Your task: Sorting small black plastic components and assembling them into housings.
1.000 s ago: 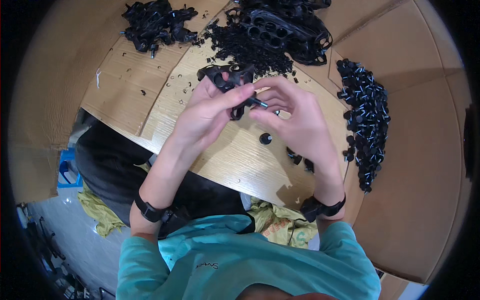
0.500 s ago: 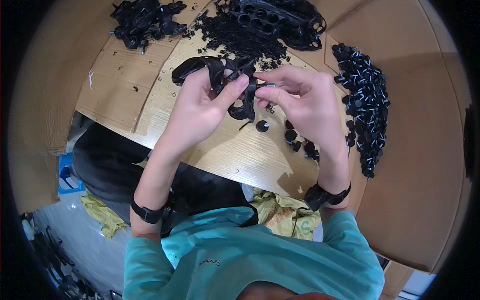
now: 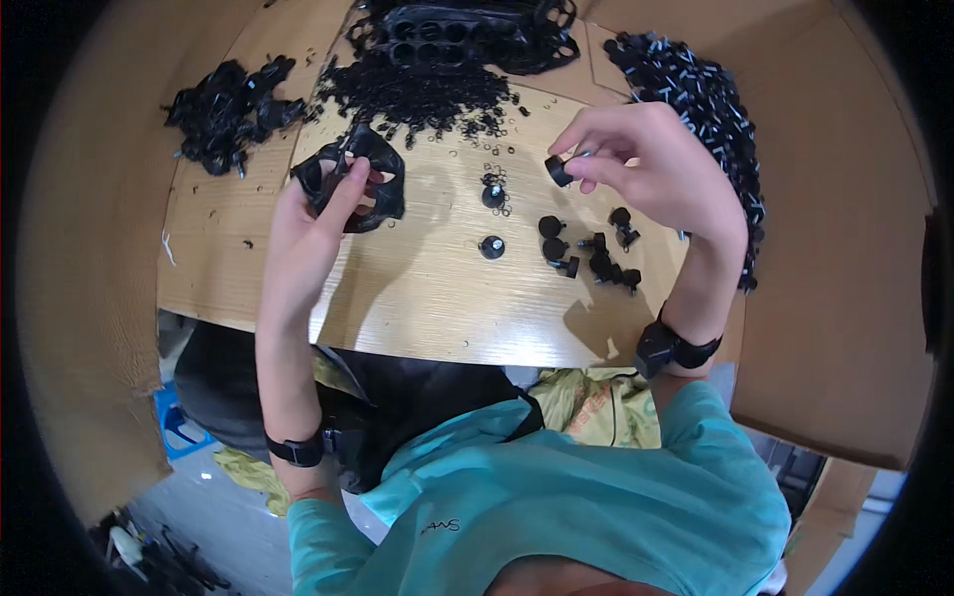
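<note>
I'm looking down on a pale wooden board [image 3: 427, 288] laid over cardboard sheets, with black plastic parts heaped along its far edge. My left hand [image 3: 318, 214] is clamped on a black ring-shaped frame [image 3: 353, 179] at the board's left, thumb and fingers hooked through its openings. My right hand [image 3: 646, 164] is up and well apart from it, pinching a small black knob [image 3: 559, 171] between thumb and fingertips above the board.

To do this step well, I judge the frame should be kept steady and turned so its opening faces the knob, while the knob's stud end stays pointing outward from the pinch, so the two can be brought together squarely rather than at a slant.

Counting: one frame in hand, one knob in hand. Two more knobs [image 3: 492, 221] lie alone mid-board, and a loose cluster of knobs [image 3: 591, 253], about seven as far as I can tell, sits under my right wrist. There are three big heaps: tangled pieces [image 3: 224, 109] far left, tiny rings [image 3: 427, 94] in the middle, studs [image 3: 701, 94] on the right. The heaps are too dense to count.
</note>
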A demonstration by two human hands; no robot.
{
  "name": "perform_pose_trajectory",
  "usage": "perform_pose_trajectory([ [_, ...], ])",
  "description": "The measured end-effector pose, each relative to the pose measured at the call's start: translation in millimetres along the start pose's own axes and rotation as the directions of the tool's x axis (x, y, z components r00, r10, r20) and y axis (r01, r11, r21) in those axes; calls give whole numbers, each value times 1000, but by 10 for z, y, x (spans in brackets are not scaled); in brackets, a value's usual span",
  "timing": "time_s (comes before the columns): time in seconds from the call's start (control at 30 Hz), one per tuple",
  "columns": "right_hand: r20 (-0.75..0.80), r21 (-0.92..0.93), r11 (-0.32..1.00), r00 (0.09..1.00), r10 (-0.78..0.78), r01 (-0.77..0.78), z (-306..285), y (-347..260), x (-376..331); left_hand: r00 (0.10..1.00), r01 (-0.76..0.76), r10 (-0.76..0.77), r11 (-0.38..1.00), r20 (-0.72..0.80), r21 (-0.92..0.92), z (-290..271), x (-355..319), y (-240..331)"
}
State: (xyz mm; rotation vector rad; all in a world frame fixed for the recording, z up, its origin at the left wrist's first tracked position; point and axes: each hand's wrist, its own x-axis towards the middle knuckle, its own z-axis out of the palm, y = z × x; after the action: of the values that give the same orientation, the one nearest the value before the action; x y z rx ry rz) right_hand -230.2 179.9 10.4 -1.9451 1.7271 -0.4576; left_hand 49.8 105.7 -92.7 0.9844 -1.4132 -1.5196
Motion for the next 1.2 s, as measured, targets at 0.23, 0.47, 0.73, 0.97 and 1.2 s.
perform_pose_trajectory([
  [0.23, 139, -269, 962, 987, 78, -38, 229, 478, 81, 960, -248, 121, 785, 252, 568, 183, 590, 643],
  [0.47, 226, -271, 959, 963, 149, -84, 404, 531, 175, 809, -563, 288, 630, 512, 536, 167, 1547, 1026],
  [0.73, 140, -222, 952, 959, 245, -211, 308, 335, 206, 943, -332, 54, 253, 329, 909, -773, 1689, 767],
  [0.97, 169, -276, 955, 972, 163, -112, 279, 171, 277, 884, -277, 384, -32, 268, 960, -1210, 1195, -261],
  [1.2, 166, -212, 971, 984, -70, 105, 480, -150, 476, 717, -420, 697, 454, -20, 786, -1347, 1210, -182],
])
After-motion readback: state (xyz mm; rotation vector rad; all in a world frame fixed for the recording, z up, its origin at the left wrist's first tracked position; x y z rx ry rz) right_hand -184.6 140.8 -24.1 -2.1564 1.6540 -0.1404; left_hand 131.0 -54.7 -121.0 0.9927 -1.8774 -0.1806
